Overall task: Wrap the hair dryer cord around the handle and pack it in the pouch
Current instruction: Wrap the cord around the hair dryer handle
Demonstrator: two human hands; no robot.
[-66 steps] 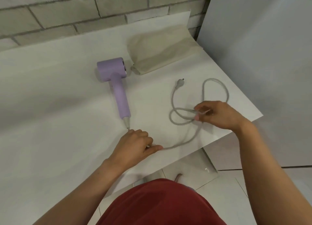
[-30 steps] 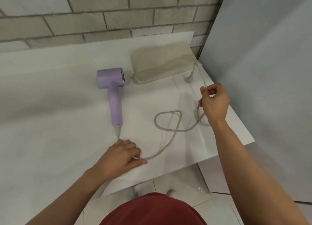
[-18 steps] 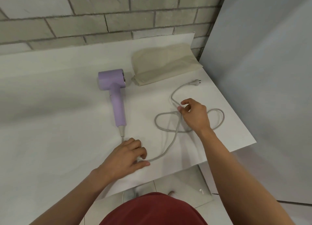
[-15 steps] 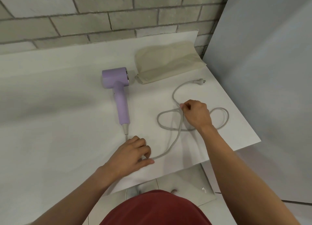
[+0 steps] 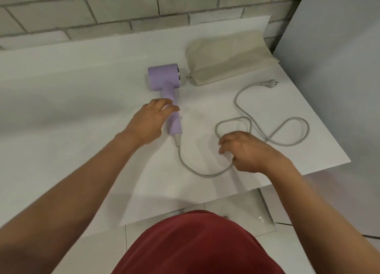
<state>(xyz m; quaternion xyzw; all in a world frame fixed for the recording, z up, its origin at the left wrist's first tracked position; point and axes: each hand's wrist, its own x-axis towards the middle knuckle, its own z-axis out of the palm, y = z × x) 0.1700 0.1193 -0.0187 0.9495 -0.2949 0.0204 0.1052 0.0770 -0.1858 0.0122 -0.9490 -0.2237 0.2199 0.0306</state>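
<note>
A lilac hair dryer [image 5: 163, 77] lies flat on the white table [image 5: 61, 113], its handle pointing towards me. My left hand [image 5: 148, 123] reaches over the handle's left side with fingers stretched out, the fingertips on the handle. The grey cord [image 5: 205, 174] leaves the handle's end, curves right and passes under my right hand [image 5: 249, 151]. That hand hovers palm down with fingers bent over the cord; its grip is hidden. Beyond it the cord lies in loose loops and ends at the plug [image 5: 269, 82]. A beige pouch [image 5: 226, 57] lies flat at the back right, next to the dryer's head.
A brick wall [image 5: 123, 10] runs along the back of the table. A grey panel [image 5: 339, 67] stands close on the right. The table's right edge slants just past the cord loops, and its front edge is near my body, above a tiled floor.
My left hand let go of the cord by the handle's end and moved up onto the handle. My right hand slid from the loop's crossing down towards me along the cord.
</note>
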